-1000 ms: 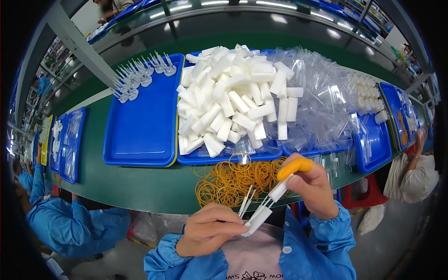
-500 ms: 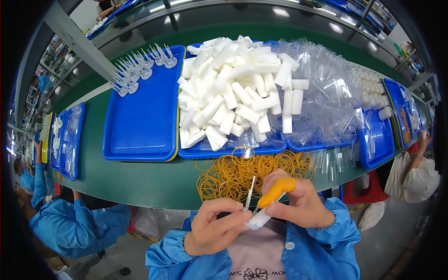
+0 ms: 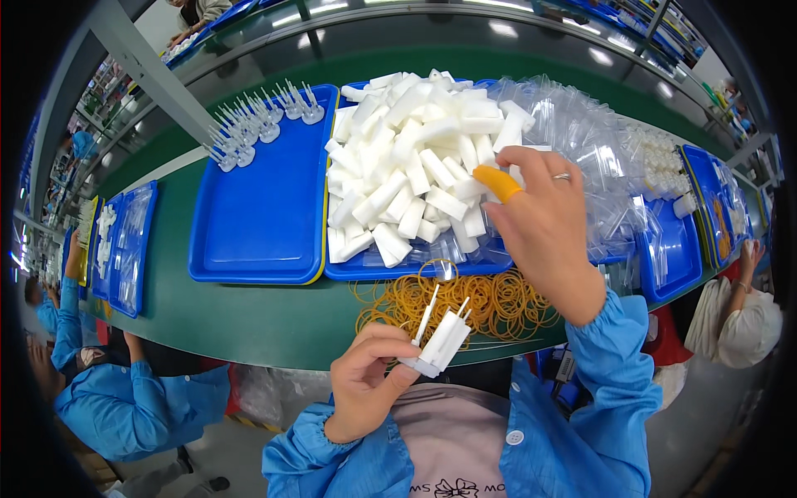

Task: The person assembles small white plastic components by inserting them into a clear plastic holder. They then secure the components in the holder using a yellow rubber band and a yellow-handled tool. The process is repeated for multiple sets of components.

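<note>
My left hand [image 3: 374, 378] is closed on the rim of a small pale plastic base with upright pins [image 3: 427, 365], held above the table's near edge. White foam pieces [image 3: 448, 340] sit on some of its pins, while one pin stands bare. My right hand [image 3: 544, 224] reaches over the right side of a heaped pile of white foam blocks [image 3: 407, 166]. Its fingers are apart, with an orange finger cot [image 3: 498, 183] on one and a ring on another. No held block shows there, though some fingertips overlap the pile.
Orange rubber bands [image 3: 481, 303] lie between the pile and me. Clear plastic sleeves [image 3: 581, 141] are heaped at the right. A blue tray [image 3: 257, 216] on the left carries several pinned bases [image 3: 249, 124] at its far end. Co-workers sit on both sides.
My right hand has left the pinned base and moved up and forward to the foam pile. My left hand still holds the base, now shifted slightly left, with its foam pieces exposed.
</note>
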`<state>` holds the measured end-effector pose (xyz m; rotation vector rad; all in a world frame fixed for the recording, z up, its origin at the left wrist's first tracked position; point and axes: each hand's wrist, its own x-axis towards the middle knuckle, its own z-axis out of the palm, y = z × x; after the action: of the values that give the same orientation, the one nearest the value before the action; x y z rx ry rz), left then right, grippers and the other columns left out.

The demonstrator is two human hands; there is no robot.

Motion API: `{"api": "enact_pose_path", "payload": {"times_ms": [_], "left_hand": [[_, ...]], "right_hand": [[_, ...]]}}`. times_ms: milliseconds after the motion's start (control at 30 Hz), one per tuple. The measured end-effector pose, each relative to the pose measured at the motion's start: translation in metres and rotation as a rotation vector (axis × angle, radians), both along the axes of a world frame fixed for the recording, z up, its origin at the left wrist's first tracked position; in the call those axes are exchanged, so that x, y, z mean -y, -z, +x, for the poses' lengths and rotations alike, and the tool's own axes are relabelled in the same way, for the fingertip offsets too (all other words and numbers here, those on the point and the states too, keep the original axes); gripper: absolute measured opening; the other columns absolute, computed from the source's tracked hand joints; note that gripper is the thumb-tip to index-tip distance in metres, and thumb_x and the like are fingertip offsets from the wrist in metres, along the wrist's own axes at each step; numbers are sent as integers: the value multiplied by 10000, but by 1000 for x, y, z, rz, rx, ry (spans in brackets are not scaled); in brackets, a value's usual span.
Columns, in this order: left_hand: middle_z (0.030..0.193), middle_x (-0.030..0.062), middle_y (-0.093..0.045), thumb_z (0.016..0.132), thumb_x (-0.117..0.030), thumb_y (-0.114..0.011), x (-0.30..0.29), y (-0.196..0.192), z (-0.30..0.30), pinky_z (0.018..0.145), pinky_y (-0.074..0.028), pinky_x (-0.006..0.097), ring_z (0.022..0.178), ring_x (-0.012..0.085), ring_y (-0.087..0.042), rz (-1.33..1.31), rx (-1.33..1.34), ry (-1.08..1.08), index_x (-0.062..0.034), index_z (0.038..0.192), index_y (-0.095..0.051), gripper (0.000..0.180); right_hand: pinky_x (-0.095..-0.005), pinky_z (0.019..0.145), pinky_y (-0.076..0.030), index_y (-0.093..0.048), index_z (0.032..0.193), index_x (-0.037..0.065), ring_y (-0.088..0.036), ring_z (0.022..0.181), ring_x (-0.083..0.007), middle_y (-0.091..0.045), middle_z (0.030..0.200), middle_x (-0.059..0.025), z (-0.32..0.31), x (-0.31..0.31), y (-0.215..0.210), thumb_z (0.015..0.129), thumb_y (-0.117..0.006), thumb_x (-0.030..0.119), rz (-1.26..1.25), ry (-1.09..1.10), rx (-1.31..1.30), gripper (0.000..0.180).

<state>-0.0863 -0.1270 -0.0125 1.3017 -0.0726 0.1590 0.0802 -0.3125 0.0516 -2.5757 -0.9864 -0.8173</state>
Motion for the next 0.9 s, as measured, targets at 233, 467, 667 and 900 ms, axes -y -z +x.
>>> {"api": "enact_pose_path", "payload": {"times_ms": [233,467,667,900], "left_hand": [[1009,106,-533,831,0,-632,-6,2,-2,810,-440,276,928,175,-520,31,18,-36,23,1007,-635,178],[1000,98,-535,838,-8,-629,-2,-4,2,791,-445,262,912,163,-520,26,17,-48,20,997,-639,163],[996,93,-533,828,-4,-640,-6,-6,1,768,-445,249,880,145,-521,26,-13,-94,21,986,-640,159],[997,90,-531,827,-7,-645,-6,-7,3,767,-446,246,880,139,-521,10,-4,-95,21,980,-641,156]], "right_hand": [[-390,890,-355,-653,897,58,-531,939,-227,-557,1036,-38,-6,13,-2,688,-664,60,74,-36,-3,210],[-381,835,-373,-653,882,46,-516,914,-233,-544,965,-53,-19,8,1,668,-645,47,-124,-104,-197,214],[-345,714,-427,-615,848,32,-528,863,-240,-515,899,-79,-42,18,11,691,-647,109,-203,-146,-348,178],[-379,552,-471,-593,857,-4,-594,669,-281,-560,766,-118,-56,15,32,802,-640,268,-76,108,-524,281]]}}
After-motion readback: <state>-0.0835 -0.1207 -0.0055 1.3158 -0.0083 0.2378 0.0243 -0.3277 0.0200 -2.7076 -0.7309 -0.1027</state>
